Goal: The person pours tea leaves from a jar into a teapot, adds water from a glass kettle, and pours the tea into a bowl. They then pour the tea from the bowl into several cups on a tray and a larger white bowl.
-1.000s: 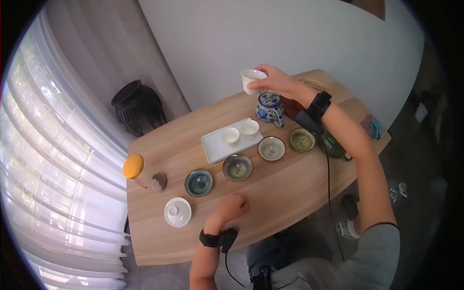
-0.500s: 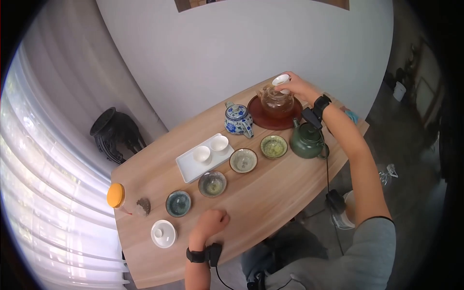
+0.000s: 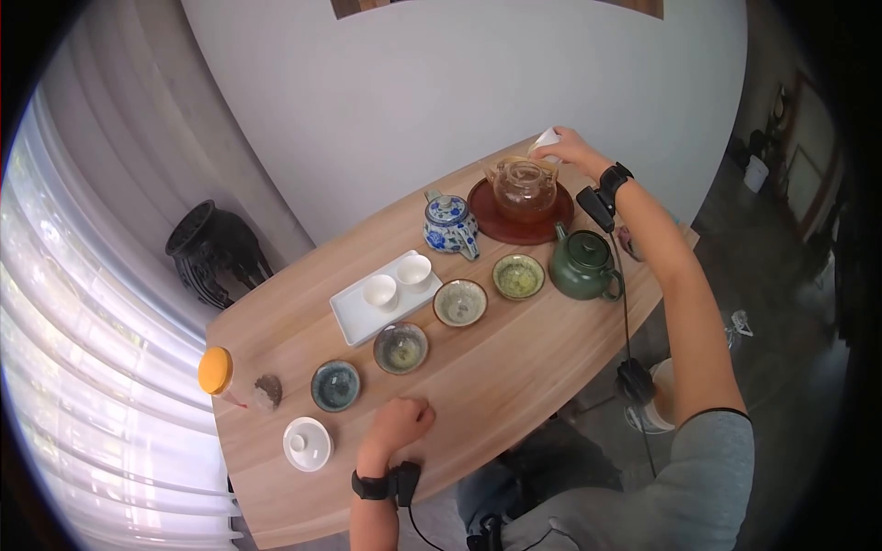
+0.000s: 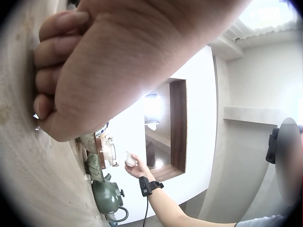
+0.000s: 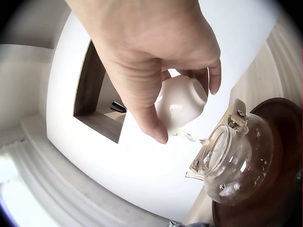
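Observation:
My right hand (image 3: pixel 577 151) grips a small white cup (image 3: pixel 547 140) and holds it tipped over beside the glass teapot (image 3: pixel 524 191). In the right wrist view, thumb and fingers wrap the cup (image 5: pixel 182 101), and a thin stream of clear liquid (image 5: pixel 189 136) runs from its rim toward the open top of the teapot (image 5: pixel 244 163). The teapot stands on a round red-brown tray (image 3: pixel 487 216). My left hand (image 3: pixel 397 424) rests on the wooden table with fingers loosely curled and nothing in them; the left wrist view shows its fingers (image 4: pixel 52 52) against the tabletop.
A blue-and-white teapot (image 3: pixel 448 225) and a green teapot (image 3: pixel 579 266) flank the tray. Several bowls, including a teal one (image 3: pixel 336 386), line the table. Two white cups stand on a white tray (image 3: pixel 354 321). A white lid (image 3: pixel 308 445) and an orange-capped jar (image 3: pixel 216 370) are at left.
My right hand has carried the white cup rightward to the glass teapot and tipped it over. The head view has shifted; my left hand stays resting on the table.

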`<action>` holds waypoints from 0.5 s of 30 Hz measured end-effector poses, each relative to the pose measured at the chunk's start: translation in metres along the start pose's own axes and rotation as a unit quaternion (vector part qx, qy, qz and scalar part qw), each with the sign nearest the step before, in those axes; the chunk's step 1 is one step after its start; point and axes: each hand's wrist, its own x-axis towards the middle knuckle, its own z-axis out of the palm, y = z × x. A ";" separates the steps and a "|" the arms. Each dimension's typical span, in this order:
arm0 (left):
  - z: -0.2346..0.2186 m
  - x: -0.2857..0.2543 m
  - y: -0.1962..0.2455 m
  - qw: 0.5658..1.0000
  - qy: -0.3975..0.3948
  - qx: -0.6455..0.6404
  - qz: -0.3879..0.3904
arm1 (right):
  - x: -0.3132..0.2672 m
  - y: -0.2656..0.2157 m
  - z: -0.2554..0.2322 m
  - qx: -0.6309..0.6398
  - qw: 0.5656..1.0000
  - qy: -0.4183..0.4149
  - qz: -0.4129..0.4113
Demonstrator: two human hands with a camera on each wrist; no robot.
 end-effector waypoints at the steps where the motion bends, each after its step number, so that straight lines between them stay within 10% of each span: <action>1: 0.000 0.000 0.000 1.000 0.003 0.000 0.002 | -0.001 -0.002 -0.002 -0.001 1.000 0.000 0.000; 15: -0.001 -0.001 0.002 1.000 0.004 0.001 -0.002 | 0.010 -0.044 -0.033 -0.035 0.998 0.014 -0.045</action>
